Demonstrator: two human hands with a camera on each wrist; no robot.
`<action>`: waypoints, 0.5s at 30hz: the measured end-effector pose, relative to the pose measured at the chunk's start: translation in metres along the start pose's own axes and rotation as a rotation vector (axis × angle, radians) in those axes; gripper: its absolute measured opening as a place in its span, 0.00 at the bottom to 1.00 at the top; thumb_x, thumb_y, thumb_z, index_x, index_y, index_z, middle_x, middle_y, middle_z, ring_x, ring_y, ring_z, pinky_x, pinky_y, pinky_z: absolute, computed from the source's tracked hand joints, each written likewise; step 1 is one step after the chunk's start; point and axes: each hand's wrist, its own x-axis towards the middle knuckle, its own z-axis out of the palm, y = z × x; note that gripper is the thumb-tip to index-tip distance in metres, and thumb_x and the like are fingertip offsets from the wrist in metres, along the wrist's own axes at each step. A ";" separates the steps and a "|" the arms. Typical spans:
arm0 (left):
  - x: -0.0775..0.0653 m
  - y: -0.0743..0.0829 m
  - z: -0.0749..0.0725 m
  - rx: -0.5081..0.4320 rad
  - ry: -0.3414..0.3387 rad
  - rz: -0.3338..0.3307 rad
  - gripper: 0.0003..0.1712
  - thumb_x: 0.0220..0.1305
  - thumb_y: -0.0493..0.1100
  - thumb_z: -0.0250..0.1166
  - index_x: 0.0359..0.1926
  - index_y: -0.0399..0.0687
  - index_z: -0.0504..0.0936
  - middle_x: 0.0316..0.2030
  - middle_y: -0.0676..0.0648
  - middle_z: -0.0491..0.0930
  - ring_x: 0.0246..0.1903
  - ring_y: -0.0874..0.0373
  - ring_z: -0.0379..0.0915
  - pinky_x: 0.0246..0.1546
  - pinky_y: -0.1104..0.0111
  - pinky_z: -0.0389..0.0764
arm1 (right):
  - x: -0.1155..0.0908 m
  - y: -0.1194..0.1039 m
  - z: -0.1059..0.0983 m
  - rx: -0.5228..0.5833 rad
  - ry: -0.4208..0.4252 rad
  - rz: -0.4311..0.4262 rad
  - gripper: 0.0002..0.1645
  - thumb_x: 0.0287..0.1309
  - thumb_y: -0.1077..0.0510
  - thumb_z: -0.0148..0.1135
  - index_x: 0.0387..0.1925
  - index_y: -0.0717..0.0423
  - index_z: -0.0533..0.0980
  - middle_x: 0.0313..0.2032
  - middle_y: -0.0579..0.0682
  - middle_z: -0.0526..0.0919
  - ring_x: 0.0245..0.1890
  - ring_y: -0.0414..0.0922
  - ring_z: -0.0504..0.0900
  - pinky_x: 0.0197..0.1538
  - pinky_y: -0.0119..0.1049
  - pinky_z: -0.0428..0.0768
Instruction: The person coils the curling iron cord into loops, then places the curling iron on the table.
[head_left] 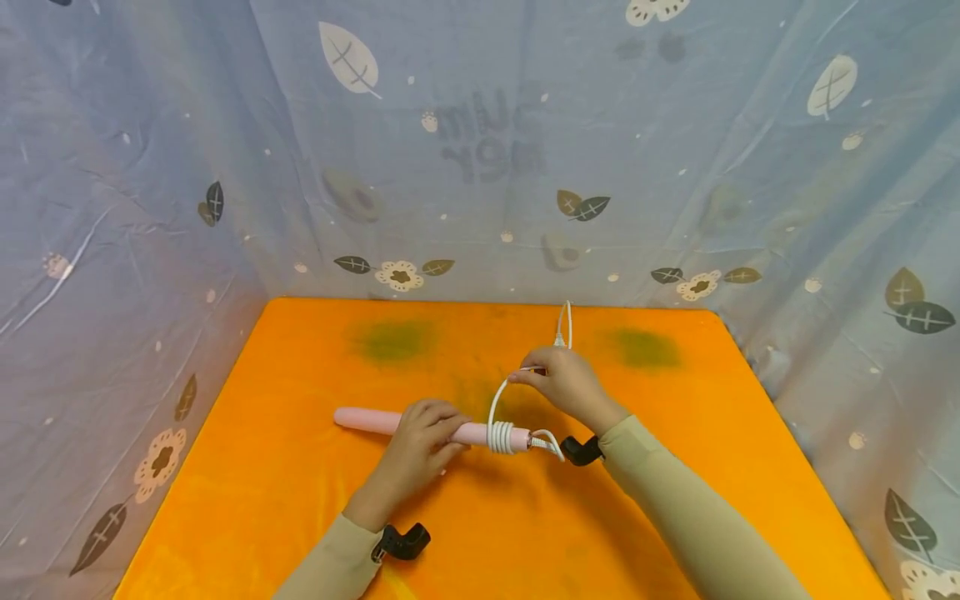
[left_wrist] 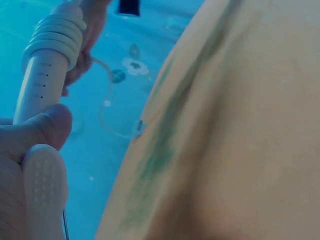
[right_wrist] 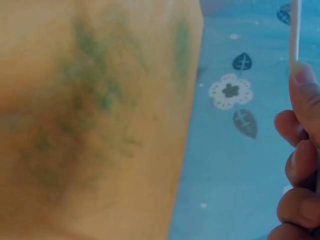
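A slim pink hair iron lies nearly level above the table, its cord end toward the right. My left hand grips it around the middle; in the left wrist view the thumb lies along the body, beside a bumpy pad and a row of small dots. White cord is wound in several turns around the handle near the cord end. From those coils the cord rises to my right hand, which pinches it between thumb and fingertips. Beyond that hand the free end loops, with a pale plug.
An orange-covered table with greenish smudges lies under the hands. Blue-grey curtains printed with leaves and flowers hang along its back and sides. A black wrist mount sits on the left wrist, another on the right.
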 end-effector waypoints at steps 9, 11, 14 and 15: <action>0.005 -0.001 -0.001 -0.026 0.066 -0.016 0.23 0.49 0.42 0.77 0.48 0.45 0.85 0.46 0.50 0.80 0.48 0.49 0.71 0.46 0.54 0.69 | -0.003 0.018 0.017 0.071 -0.127 0.090 0.19 0.60 0.38 0.61 0.27 0.46 0.83 0.23 0.45 0.80 0.20 0.40 0.67 0.27 0.35 0.68; 0.006 -0.001 -0.001 -0.032 0.074 -0.035 0.22 0.49 0.42 0.77 0.48 0.45 0.85 0.46 0.50 0.80 0.48 0.49 0.71 0.46 0.54 0.69 | -0.006 0.021 0.020 0.107 -0.151 0.111 0.22 0.61 0.38 0.59 0.29 0.49 0.84 0.26 0.47 0.83 0.21 0.39 0.70 0.28 0.35 0.70; 0.007 -0.002 -0.002 -0.045 0.095 -0.060 0.22 0.49 0.42 0.76 0.48 0.45 0.85 0.46 0.50 0.80 0.49 0.49 0.71 0.48 0.53 0.68 | -0.011 0.021 0.025 0.146 -0.160 0.118 0.21 0.63 0.38 0.58 0.31 0.48 0.85 0.30 0.45 0.85 0.25 0.39 0.76 0.31 0.36 0.75; 0.008 -0.002 -0.002 -0.050 0.103 -0.068 0.22 0.50 0.42 0.76 0.48 0.45 0.85 0.46 0.51 0.80 0.49 0.49 0.70 0.48 0.53 0.68 | -0.013 0.021 0.027 0.143 -0.151 0.098 0.20 0.63 0.40 0.58 0.31 0.48 0.85 0.30 0.44 0.85 0.26 0.39 0.77 0.32 0.36 0.76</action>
